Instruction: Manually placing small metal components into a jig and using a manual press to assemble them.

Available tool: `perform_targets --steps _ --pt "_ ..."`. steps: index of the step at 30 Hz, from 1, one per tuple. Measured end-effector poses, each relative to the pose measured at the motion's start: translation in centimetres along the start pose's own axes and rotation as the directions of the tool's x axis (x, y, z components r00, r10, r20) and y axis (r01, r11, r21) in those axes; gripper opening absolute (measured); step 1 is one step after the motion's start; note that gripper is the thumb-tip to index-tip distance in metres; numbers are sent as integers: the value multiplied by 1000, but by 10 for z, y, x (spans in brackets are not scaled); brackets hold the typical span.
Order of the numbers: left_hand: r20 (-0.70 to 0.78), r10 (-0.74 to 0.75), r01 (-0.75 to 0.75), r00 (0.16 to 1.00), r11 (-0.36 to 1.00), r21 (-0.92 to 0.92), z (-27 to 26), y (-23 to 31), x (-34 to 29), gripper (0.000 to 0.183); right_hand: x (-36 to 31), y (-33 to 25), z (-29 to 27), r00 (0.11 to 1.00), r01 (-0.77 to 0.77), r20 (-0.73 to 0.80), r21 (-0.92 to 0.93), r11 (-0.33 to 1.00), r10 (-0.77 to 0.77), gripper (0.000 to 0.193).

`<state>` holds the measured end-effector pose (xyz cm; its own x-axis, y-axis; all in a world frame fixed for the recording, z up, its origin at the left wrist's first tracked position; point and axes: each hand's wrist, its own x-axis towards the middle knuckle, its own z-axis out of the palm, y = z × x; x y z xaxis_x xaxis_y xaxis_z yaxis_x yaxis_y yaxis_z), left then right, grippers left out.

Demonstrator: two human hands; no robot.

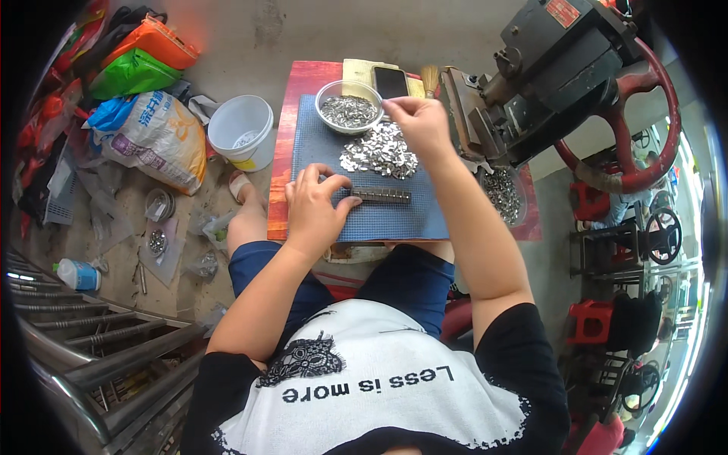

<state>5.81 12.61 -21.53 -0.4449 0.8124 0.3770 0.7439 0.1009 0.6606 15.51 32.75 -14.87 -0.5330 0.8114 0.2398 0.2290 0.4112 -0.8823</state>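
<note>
Left hand (315, 208): we see it gripping the metal strip (381, 195) at the blue mat's (394, 220) near edge.
Right hand (421, 121): fingers pinched over the loose metal pieces (379, 152), mid-mat.

Small metalwork workshop, handwheel press (576, 83), heap of metal parts (381, 150) (loose), concrete floor (227, 30)

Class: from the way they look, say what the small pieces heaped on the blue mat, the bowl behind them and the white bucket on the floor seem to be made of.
Small pieces: probably metal, bright silvery, glinting in the light.
Bowl: probably glass or clear plastic, since its rim looks see-through; which one cannot be told.
White bucket: probably plastic, with a smooth, dull white wall.
Blue mat: fine grid texture, possibly rubber or woven plastic.
</note>
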Motion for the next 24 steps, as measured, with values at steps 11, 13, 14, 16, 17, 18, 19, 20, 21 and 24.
perform_targets --steps 11,13,14,16,17,18,19,20,21,24 --pt "14 26 -27 1000 998 64 -3 4 -2 25 -108 49 -66 995 -66 -104 -716 695 -12 29" --pt "-1 28 -28 1000 999 16 -5 4 0 28 -106 51 -67 996 -57 -93 -699 713 -12 29" --pt "-49 67 -67 997 998 7 -4 4 0 27 -106 52 -67 997 -40 -79 -683 729 -19 28" --pt "-65 68 -70 996 997 -22 1 -2 -1 24 -104 44 -70 995 23 -68 -593 805 -79 24" --pt "-83 71 -75 994 996 -57 2 -4 -1 22 -104 37 -71 993 68 -48 -510 858 -107 23" --pt "-87 63 -68 994 997 -49 2 -4 -1 22 -104 25 -70 990 136 41 -455 880 -132 22" --pt "-78 57 -62 995 997 -56 2 -4 -2 19 -103 20 -67 976 207 143 -398 894 -163 22" --pt "-69 51 -55 996 996 -63 2 -4 -2 17 -102 16 -63 950 273 243 -332 903 -197 22" --pt "-70 47 -51 996 997 -59 2 -3 -2 17 -102 7 -59 914 335 337 -320 886 -224 22" --pt "-42 57 -59 997 997 -51 2 -2 -2 17 -97 8 -46 843 456 445 -292 841 -302 22"
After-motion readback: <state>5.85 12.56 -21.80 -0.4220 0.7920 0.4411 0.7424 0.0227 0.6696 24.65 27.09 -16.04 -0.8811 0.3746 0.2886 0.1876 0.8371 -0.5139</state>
